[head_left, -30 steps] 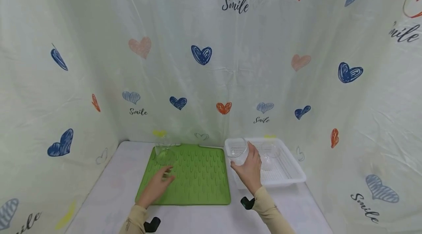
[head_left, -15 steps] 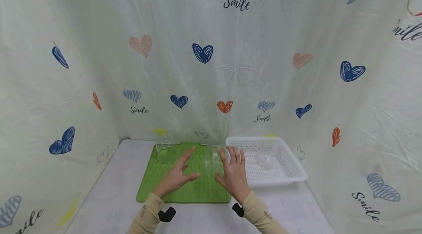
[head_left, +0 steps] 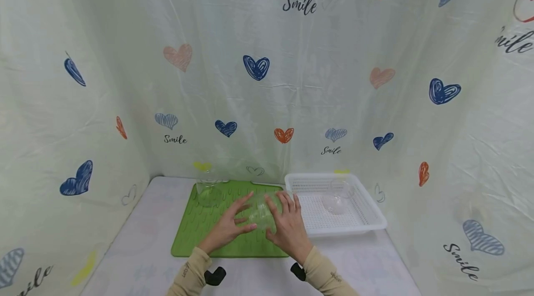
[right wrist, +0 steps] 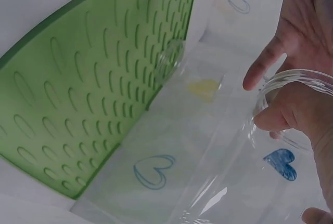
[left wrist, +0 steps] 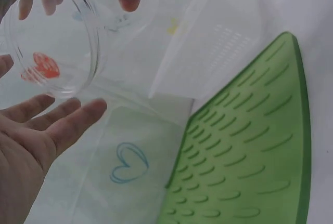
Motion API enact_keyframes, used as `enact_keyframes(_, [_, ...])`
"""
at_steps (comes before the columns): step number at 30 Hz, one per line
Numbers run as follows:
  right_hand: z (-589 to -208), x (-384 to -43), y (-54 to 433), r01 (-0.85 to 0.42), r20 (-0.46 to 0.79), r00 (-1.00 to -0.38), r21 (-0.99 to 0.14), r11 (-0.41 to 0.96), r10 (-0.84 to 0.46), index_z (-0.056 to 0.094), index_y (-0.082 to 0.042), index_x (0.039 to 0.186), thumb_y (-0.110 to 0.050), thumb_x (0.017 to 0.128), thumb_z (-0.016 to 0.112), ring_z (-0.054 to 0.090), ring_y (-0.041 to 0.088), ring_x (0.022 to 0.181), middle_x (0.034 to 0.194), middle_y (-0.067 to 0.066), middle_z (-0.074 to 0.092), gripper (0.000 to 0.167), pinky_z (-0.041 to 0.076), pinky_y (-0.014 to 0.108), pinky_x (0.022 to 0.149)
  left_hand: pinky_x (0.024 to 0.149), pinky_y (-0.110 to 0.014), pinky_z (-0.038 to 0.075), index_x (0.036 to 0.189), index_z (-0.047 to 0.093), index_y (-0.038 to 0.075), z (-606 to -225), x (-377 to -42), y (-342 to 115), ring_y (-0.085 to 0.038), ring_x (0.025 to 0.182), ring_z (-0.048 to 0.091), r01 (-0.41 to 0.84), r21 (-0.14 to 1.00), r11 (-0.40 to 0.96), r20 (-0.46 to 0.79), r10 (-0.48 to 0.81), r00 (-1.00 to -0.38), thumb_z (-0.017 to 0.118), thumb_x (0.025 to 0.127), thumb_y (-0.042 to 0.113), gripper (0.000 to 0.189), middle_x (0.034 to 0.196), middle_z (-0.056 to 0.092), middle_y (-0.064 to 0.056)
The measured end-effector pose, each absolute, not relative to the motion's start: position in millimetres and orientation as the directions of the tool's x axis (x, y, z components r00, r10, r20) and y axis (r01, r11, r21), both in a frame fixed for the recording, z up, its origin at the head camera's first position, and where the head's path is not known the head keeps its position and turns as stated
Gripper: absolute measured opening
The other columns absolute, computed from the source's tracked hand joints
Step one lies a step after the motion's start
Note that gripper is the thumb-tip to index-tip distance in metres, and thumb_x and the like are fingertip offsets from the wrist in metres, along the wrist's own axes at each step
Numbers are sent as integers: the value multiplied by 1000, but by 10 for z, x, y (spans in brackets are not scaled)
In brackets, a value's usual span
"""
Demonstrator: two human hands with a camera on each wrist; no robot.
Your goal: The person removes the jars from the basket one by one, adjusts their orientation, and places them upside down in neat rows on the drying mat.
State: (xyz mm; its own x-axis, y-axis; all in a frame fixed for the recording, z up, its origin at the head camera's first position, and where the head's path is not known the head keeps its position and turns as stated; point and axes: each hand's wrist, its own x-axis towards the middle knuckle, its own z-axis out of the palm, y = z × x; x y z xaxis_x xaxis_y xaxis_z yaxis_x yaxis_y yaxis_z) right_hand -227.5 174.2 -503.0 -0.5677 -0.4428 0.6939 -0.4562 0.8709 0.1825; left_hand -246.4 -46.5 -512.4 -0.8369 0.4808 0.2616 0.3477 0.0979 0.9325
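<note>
My right hand [head_left: 288,231] grips a clear round jar [head_left: 260,215] that is tipped on its side over the green ridged mat [head_left: 196,240]. In the right wrist view the right thumb lies over the ringed rim of the jar [right wrist: 312,81]. The left hand [head_left: 228,227] is spread around the jar's other end, fingers apart. From the left wrist, the left fingertips [left wrist: 93,107] show just below the jar's round rim [left wrist: 96,42]. Another clear jar [head_left: 208,192] stands at the mat's far left corner.
A white perforated basket [head_left: 354,231] stands right of the mat, with a clear jar [head_left: 339,196] inside. A white cloth [head_left: 137,240] covers the table. A heart-patterned curtain [head_left: 200,92] surrounds the back and sides.
My right hand has carried the jar from the basket leftward over the mat, turning it onto its side. The left hand has moved right and come up to the jar.
</note>
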Motion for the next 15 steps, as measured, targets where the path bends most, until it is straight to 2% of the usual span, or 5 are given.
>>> enact_keyframes(4, [-5023, -2269, 1724, -457, 689, -569, 189, 869, -449, 35, -19, 149, -40, 54, 85, 39, 34, 131, 138, 19, 43, 109, 29, 60, 111, 103, -56, 45, 151, 25, 37, -5130, -2477, -459, -43, 138, 35, 341, 938, 59, 273, 480, -834, 75, 85, 20, 84, 159, 21, -6])
enact_keyframes(8, [-5026, -2251, 1713, -460, 687, -567, 194, 867, -454, 34, -19, 150, -40, 54, 85, 39, 35, 131, 138, 19, 44, 112, 30, 61, 110, 100, -52, 48, 151, 25, 39, -5151, -2478, -459, -39, 138, 37, 337, 938, 82, 262, 467, -844, 76, 83, 22, 86, 159, 22, -3])
enact_keyframes(15, [-5016, -2219, 1700, -458, 679, -575, 196, 867, -457, 32, -19, 151, -41, 54, 87, 39, 36, 132, 139, 19, 44, 113, 30, 62, 110, 102, -52, 47, 151, 23, 38, -5151, -2461, -448, -36, 139, 37, 340, 936, 93, 261, 463, -847, 77, 82, 22, 89, 159, 22, 2])
